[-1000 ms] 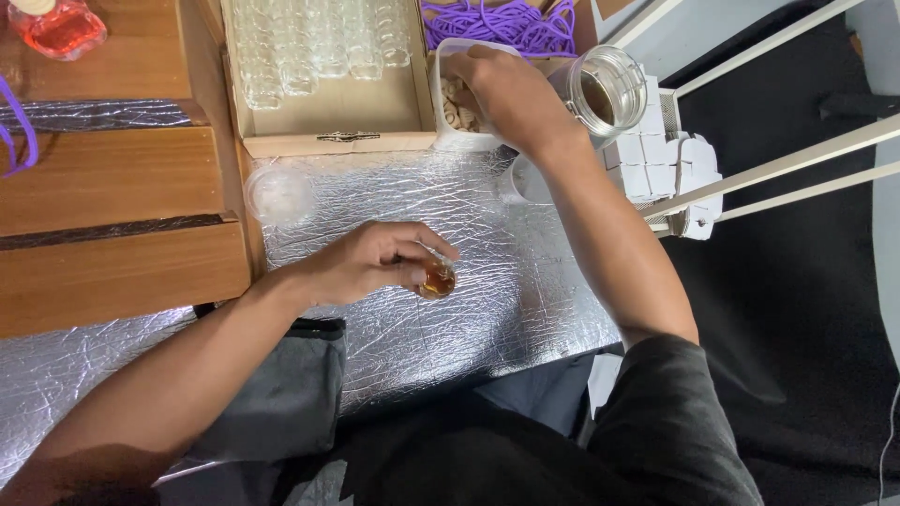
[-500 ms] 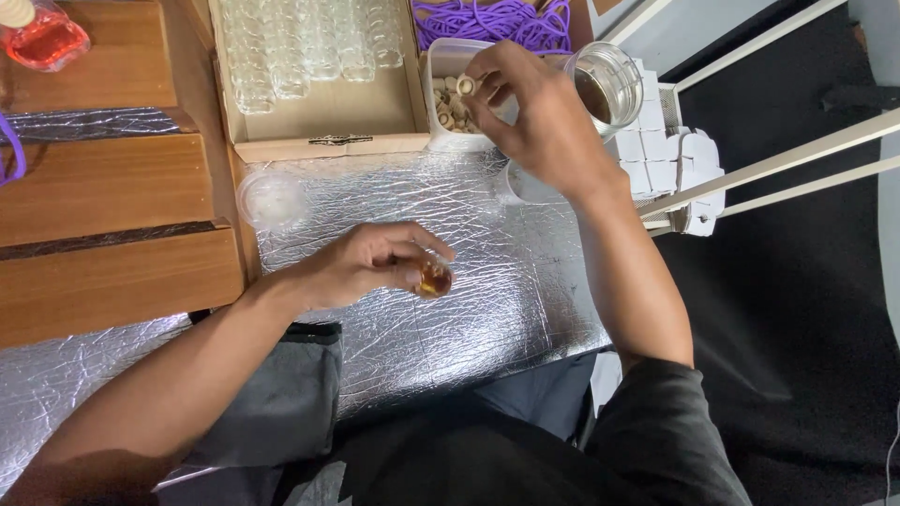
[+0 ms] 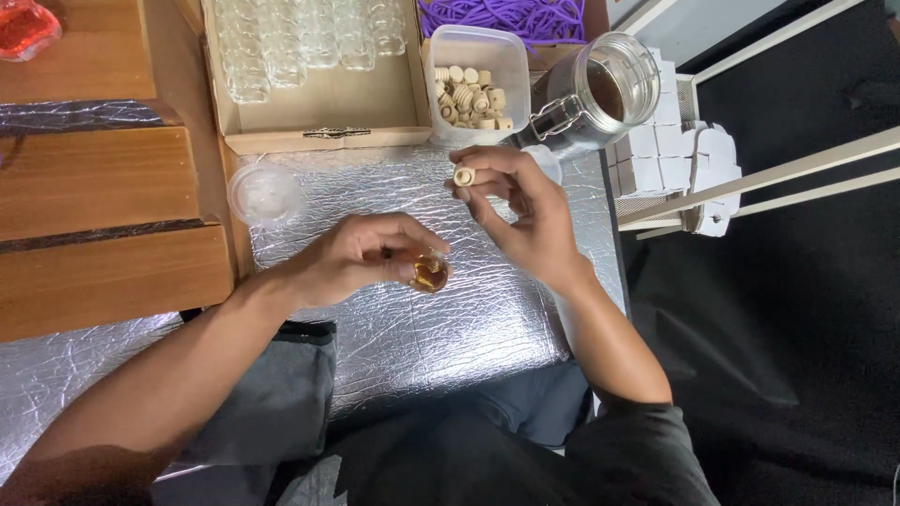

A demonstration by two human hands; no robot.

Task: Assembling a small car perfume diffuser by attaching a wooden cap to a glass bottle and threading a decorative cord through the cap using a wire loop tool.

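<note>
My left hand (image 3: 361,258) grips a small glass vial (image 3: 429,274) with amber contents, resting on the crinkled silver foil mat (image 3: 375,347). My right hand (image 3: 516,211) hovers just above and to the right of it, pinching a small cream cork stopper (image 3: 464,175) between thumb and fingertips. Behind the right hand stands a clear plastic tub (image 3: 473,84) holding several more cork stoppers.
A cardboard box (image 3: 319,131) with several empty glass vials sits at the back. A round clear lid (image 3: 265,194) lies left on the foil. A clip-top glass jar (image 3: 609,94) stands back right, purple cords (image 3: 506,17) behind it. Wooden boards (image 3: 103,234) lie left.
My right hand has drawn back out of the plastic tub toward me, now carrying one cork stopper. My left hand and the vial have stayed in place.
</note>
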